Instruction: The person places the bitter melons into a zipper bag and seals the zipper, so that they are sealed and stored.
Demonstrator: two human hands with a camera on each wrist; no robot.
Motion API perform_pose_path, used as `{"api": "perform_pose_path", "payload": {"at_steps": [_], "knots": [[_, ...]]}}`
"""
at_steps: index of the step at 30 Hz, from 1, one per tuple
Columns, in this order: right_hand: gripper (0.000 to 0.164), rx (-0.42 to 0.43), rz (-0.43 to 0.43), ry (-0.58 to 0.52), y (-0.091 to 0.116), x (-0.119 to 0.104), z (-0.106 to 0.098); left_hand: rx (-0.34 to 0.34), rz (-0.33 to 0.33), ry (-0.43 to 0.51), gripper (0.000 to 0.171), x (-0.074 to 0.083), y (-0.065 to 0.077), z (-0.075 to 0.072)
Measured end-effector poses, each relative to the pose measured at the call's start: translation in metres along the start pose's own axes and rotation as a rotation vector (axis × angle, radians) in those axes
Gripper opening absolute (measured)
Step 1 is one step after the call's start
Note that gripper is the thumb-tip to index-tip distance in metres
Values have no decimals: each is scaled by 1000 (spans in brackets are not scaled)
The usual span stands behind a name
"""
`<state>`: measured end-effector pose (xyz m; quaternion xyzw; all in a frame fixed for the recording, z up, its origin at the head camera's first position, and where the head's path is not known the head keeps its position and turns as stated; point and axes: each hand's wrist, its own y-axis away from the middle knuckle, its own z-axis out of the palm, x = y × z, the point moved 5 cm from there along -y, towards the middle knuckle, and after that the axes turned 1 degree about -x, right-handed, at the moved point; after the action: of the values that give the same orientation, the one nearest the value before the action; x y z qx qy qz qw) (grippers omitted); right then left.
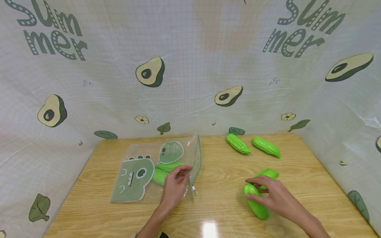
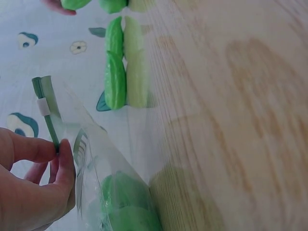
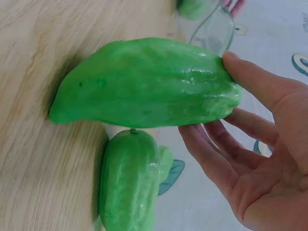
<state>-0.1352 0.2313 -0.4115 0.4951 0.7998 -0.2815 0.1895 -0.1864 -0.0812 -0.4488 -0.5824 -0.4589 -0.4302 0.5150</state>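
A clear slider zip bag (image 1: 131, 185) with a green monster print lies on the left half of the table, green gourds (image 1: 160, 177) inside it. My left hand (image 1: 175, 185) pinches the green-edged mouth of the bag between thumb and fingers; the white slider (image 2: 43, 107) sits beyond the fingertips. At the right, my right hand (image 1: 272, 195) holds a ridged, shiny green gourd (image 3: 144, 84) by one end, thumb on one side and fingers on the other. The gourd's tapered end points toward the tabletop. Just behind that hand lies another green gourd (image 1: 269, 173), partly covered by the fingers.
Two more green gourds, one left (image 1: 238, 143) and one right (image 1: 266, 147), lie near the table's back edge. A pale curtain (image 1: 190, 109) with avocado and leaf prints surrounds the wooden table (image 1: 214, 205) at the back and sides.
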Motion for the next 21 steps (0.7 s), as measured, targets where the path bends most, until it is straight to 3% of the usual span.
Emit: {"api": "perform_pose_path", "payload": {"at_steps": [10, 21], "knots": [[33, 2, 152, -197, -9, 3, 0, 3, -3, -6, 22, 0, 0, 0], [40, -8, 283, -174, -18, 9, 6, 4, -6, -17, 22, -1, -1, -1]]}}
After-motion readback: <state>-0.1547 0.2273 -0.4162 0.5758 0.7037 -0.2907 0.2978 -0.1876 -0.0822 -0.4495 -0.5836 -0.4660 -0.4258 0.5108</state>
